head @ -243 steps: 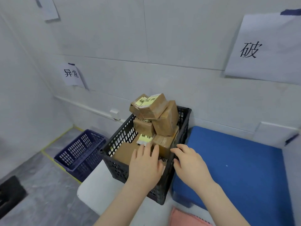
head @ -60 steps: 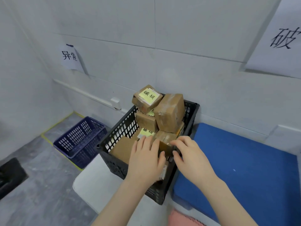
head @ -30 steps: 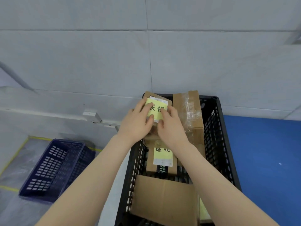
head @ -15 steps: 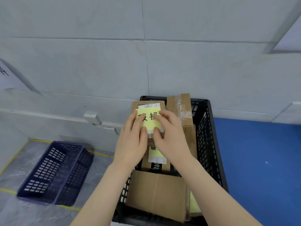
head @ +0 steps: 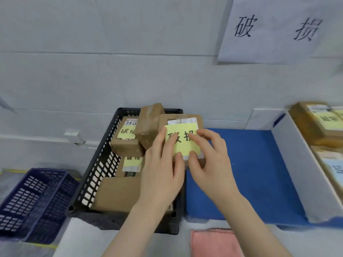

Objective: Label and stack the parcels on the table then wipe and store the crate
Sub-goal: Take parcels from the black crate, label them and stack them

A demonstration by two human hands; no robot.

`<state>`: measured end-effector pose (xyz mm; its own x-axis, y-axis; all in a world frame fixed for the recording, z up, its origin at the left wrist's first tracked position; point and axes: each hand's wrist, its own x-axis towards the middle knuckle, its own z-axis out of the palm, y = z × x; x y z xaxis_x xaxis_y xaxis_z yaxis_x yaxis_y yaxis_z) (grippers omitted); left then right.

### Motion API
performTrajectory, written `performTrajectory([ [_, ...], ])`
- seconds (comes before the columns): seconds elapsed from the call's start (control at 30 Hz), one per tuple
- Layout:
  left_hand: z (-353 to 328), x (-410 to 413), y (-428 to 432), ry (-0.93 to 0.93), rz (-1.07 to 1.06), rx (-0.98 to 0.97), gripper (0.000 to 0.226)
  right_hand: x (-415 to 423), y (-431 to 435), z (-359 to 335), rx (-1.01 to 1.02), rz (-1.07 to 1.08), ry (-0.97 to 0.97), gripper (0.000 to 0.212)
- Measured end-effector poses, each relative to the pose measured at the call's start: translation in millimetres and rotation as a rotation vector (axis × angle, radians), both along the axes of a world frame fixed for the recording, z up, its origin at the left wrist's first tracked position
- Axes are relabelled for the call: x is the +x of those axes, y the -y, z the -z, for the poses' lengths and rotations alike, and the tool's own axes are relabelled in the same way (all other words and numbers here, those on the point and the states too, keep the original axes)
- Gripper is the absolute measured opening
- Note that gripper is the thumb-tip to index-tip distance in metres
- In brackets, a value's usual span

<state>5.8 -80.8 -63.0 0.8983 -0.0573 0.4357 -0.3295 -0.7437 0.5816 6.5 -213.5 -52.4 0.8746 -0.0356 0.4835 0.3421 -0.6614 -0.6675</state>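
While the left hand point(head: 163, 175) and right hand point(head: 209, 164) pinch the small brown cardboard parcel point(head: 200, 123) with yellow paper label point(head: 182, 143) over the right rim of the black plastic crate point(head: 100, 158), stacking seems in hand. Next it needs, I think, flat placing on the blue mat point(head: 259, 173).

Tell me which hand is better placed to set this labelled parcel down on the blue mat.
Probably the right hand: it grips the parcel on the side nearest the blue mat and is above it. The left hand hangs over the black crate.
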Motion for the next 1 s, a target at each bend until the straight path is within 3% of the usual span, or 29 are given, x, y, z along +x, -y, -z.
performTrajectory([
  [0.33, 7.7, -54.4, 159.3, -0.034, 0.108, -0.031, 0.045, -64.5, 158.8, 5.3, -0.023, 0.095, -0.038, 0.038],
  [0.77, 31.0, 5.1, 230.6, -0.102, 0.279, 0.042, 0.049, -28.2, 228.2, 24.7, 0.062, 0.253, -0.128, 0.038],
  [1.0, 41.6, 35.4, 264.9, -0.15, 0.329, 0.059, 0.051, -4.2, 263.0, 37.0, 0.007, 0.311, -0.162, 0.038],
])
